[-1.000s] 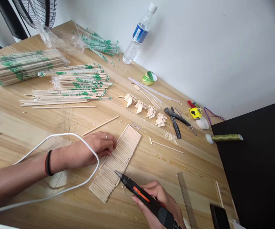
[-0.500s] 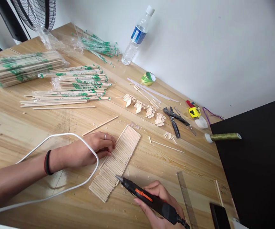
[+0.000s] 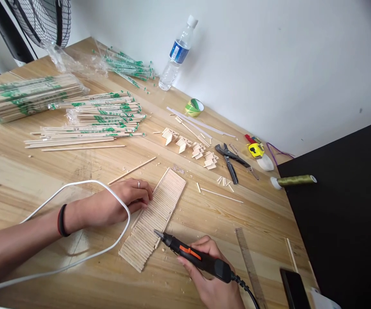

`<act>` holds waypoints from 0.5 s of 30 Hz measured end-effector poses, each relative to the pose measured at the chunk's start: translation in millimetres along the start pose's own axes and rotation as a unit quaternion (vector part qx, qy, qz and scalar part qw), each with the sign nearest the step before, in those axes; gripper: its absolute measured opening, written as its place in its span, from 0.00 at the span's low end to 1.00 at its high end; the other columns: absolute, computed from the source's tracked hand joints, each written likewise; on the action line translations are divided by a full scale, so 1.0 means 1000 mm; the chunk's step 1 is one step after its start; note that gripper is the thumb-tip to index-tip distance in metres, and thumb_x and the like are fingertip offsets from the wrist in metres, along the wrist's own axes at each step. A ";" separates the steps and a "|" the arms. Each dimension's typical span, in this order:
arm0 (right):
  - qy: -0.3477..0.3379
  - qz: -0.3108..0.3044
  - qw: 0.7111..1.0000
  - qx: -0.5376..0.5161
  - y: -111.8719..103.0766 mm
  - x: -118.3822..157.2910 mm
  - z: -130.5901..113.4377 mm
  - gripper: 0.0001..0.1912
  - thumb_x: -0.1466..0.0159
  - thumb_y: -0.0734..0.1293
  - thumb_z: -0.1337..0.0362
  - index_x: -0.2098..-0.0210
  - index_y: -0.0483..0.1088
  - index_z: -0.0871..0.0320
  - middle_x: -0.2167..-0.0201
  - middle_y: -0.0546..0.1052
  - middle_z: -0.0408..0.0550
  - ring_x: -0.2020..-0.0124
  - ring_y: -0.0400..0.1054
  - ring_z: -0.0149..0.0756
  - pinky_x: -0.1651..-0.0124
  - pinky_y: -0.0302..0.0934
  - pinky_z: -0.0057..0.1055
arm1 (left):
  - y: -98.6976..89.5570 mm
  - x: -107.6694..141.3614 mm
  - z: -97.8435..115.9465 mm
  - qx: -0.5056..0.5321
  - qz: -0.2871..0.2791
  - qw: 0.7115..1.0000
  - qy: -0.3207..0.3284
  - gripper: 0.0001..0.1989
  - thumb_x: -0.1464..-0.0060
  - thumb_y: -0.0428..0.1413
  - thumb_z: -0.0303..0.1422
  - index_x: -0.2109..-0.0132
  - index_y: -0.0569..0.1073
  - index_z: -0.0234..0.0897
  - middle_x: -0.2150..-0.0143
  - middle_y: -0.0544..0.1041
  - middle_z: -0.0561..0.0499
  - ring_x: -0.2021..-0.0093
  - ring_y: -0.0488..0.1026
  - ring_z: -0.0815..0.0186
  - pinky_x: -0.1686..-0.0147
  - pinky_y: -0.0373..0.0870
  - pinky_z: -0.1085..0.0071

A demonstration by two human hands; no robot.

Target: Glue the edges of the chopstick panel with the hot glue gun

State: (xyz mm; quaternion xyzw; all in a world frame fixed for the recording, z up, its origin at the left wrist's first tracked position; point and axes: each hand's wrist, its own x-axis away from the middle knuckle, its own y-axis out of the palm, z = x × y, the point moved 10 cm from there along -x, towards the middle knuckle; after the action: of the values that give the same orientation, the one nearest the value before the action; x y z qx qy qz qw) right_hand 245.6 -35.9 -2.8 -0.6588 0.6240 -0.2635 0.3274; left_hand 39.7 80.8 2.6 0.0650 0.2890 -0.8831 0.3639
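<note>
A narrow panel of short wooden sticks, laid side by side, lies slanted on the table. My left hand is closed at the panel's left edge, its curled fingers pinching there; the fingertips are partly hidden. In my right hand is a black pen-shaped electric tool with an orange slide switch and a cord. Its pointed metal tip is over the lower part of the panel; I cannot tell whether it touches. A white cable loops across my left wrist. One loose stick lies beyond my left hand.
Bundles of wrapped chopsticks lie at the left, near a fan. Further back are a water bottle, tape roll, small stick assemblies, pliers and a tape measure. A ruler and phone are at right.
The view has shifted slightly, so most things sit a little further left. My right hand still holds the tool, its tip over the panel; my left hand keeps its place at the edge.
</note>
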 end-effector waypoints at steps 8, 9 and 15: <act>0.064 0.048 0.992 -0.096 0.006 -0.003 0.018 0.10 0.33 0.72 0.58 0.65 0.69 0.55 0.67 0.74 0.44 0.67 0.73 0.36 0.63 0.71 0.29 | 0.002 0.002 -0.001 -0.031 -0.012 0.999 -0.015 0.15 0.26 0.47 0.31 0.61 0.74 0.35 0.54 0.78 0.43 0.53 0.76 0.61 0.49 0.72 0.66; 0.068 0.066 0.989 -0.117 0.006 -0.002 0.020 0.11 0.33 0.73 0.57 0.65 0.69 0.55 0.67 0.74 0.44 0.65 0.73 0.37 0.61 0.71 0.30 | 0.002 0.002 -0.002 -0.024 -0.010 0.999 -0.018 0.15 0.26 0.47 0.32 0.61 0.74 0.35 0.55 0.78 0.44 0.53 0.75 0.61 0.50 0.72 0.66; 0.087 0.106 0.978 -0.160 0.011 0.001 0.029 0.13 0.33 0.71 0.53 0.64 0.70 0.55 0.65 0.74 0.46 0.62 0.72 0.39 0.58 0.70 0.32 | -0.004 0.004 -0.012 0.029 0.000 0.998 -0.060 0.14 0.26 0.49 0.37 0.60 0.73 0.36 0.57 0.75 0.47 0.57 0.73 0.63 0.54 0.70 0.68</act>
State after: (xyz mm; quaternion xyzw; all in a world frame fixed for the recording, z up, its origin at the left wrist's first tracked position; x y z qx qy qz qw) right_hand 260.0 -34.2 -30.1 -0.6076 0.7501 -0.1807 0.1885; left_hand 32.7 87.1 -6.4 0.0225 0.2406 -0.8937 0.3781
